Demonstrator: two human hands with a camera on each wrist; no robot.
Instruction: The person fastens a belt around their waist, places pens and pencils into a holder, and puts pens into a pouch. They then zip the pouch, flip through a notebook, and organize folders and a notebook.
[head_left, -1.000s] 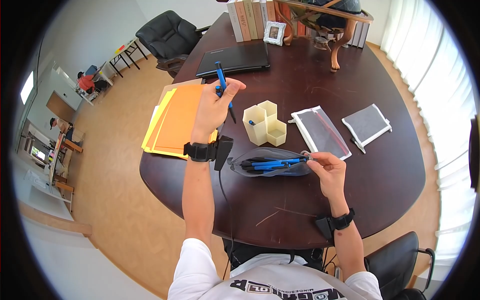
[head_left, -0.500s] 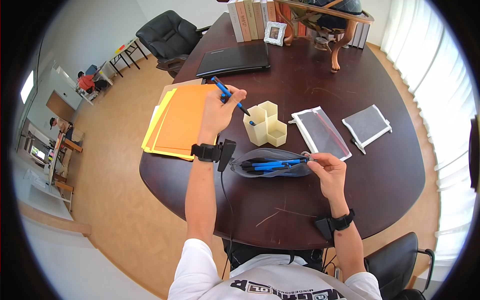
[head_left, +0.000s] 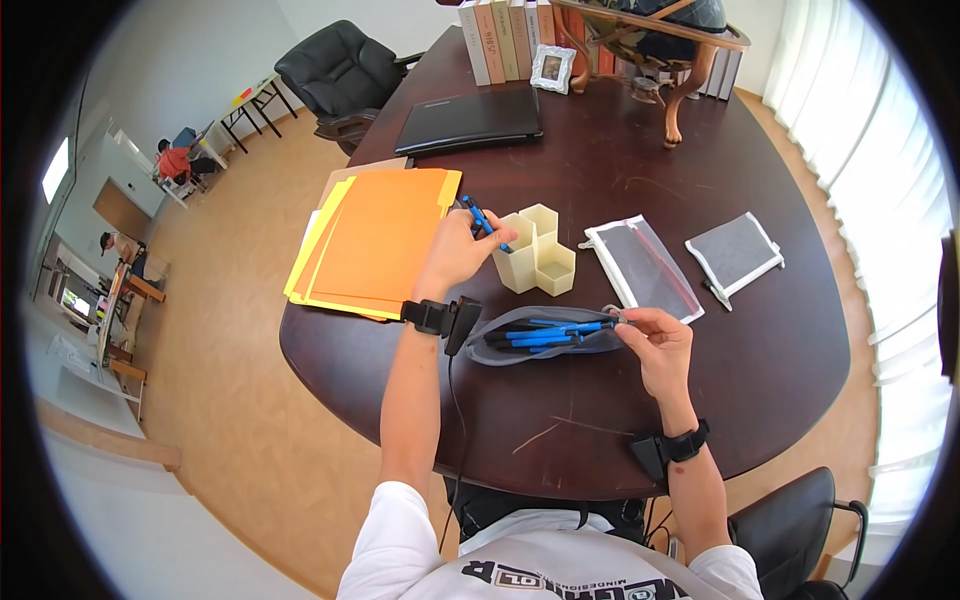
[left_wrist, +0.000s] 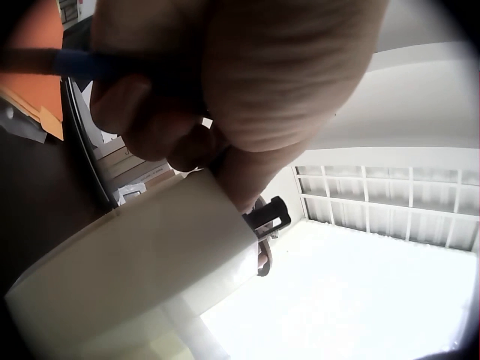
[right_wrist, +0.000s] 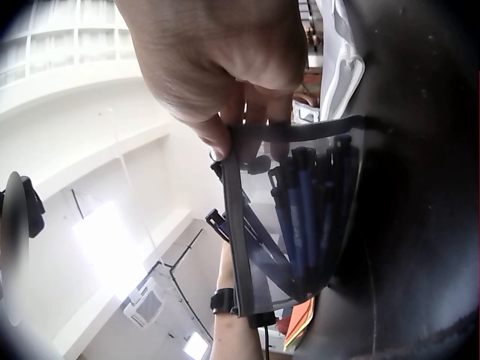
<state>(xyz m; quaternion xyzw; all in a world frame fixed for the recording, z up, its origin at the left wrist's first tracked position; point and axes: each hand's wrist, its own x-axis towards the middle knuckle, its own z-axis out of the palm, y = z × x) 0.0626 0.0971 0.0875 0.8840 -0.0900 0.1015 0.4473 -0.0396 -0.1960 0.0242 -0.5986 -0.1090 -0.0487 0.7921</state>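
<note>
My left hand holds blue-and-black pens at the left rim of a cream hexagonal pen holder. In the left wrist view, one pen sticks out behind the fingers, and a black pen clip shows above the rim of the holder. With thumb and fingertips, my right hand pinches the end of a grey mesh zip pouch. The pouch gapes upward, with several blue-and-black pens lying inside.
Orange and yellow folders lie left of the holder. Two white-edged mesh pouches, one larger and one smaller, lie to the right. Farther back are a black laptop, a picture frame, books and a globe stand.
My left hand has moved right and down from over the folders to the pen holder, bringing the pens to its rim. The right hand keeps its pinch on the pouch.
</note>
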